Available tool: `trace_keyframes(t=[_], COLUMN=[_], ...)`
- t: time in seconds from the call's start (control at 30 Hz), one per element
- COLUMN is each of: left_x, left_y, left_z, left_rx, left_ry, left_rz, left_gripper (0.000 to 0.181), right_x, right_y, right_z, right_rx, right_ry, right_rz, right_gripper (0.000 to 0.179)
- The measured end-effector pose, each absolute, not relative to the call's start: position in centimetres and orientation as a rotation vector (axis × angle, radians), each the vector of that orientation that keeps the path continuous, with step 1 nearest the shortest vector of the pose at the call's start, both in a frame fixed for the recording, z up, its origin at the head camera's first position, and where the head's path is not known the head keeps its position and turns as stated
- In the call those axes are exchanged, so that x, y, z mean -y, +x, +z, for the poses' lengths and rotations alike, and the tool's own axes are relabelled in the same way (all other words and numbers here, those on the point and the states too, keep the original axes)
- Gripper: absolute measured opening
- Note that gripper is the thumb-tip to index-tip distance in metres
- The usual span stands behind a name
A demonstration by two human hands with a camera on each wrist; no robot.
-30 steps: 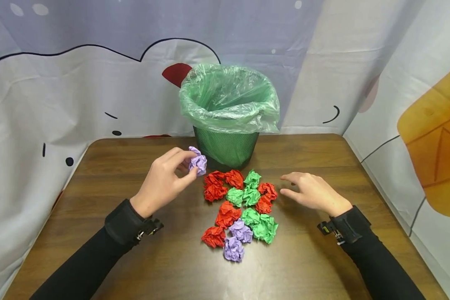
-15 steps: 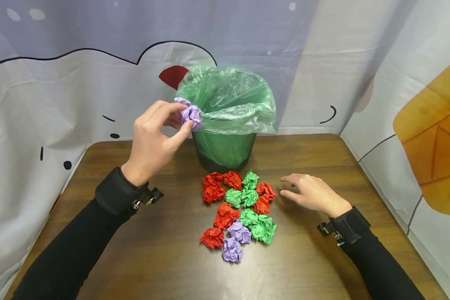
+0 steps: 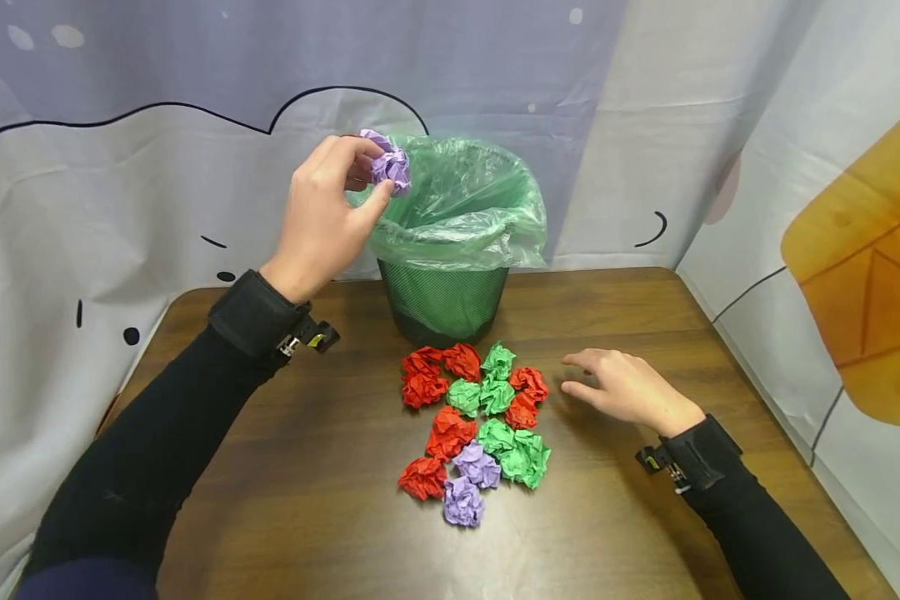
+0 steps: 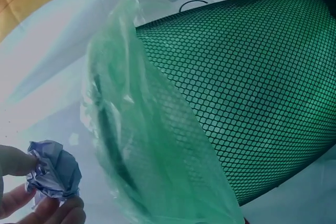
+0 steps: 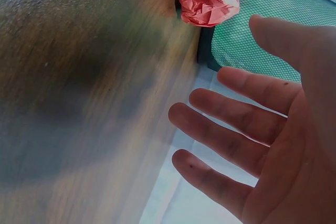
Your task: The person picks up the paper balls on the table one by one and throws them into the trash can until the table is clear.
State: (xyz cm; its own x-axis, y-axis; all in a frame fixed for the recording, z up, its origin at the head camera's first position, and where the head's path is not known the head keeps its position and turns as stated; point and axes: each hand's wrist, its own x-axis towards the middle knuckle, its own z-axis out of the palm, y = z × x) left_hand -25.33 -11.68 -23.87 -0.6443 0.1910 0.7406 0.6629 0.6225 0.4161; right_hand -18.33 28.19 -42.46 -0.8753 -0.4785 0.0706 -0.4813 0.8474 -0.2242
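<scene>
My left hand (image 3: 330, 204) pinches a crumpled purple paper ball (image 3: 392, 169) between thumb and fingers, high at the left rim of the mesh wastebasket (image 3: 444, 300). A green plastic bag (image 3: 480, 242) lines the basket and folds over its rim. In the left wrist view the paper ball (image 4: 55, 170) is beside the bag's edge (image 4: 126, 108). My right hand (image 3: 624, 385) holds nothing, its fingers relaxed, over the table to the right of the pile. The right wrist view shows its spread fingers (image 5: 226, 135) near a red paper ball (image 5: 209, 1).
In front of the basket, several red (image 3: 450, 433), green (image 3: 523, 457) and purple (image 3: 463, 502) paper balls lie grouped on the wooden table (image 3: 292, 500). A printed curtain (image 3: 195, 183) hangs behind and along both sides.
My left hand has lifted the purple paper ball from beside the basket's base up to its rim. The right hand has stayed in place; the view has shifted slightly.
</scene>
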Motion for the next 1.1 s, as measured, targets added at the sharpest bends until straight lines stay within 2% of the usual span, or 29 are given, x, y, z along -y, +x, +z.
trace_keyframes(t=[0.53,1.1], left_x=[10.2,11.9], left_y=[-28.9,-26.7], left_z=[-23.4,-25.7], left_rx=[2.446,2.288], left_ry=[-0.581,-0.586], left_rz=[-0.896,-0.839], left_gripper=[0.033,0.022], right_x=[-28.5,-28.3], right_y=[-18.0,-17.8], right_z=[-42.8,-42.9], right_rx=[3.013,3.018], right_ry=[0.773,0.771], right_rz=[0.392,0.381], right_gripper=[0.048,0.049])
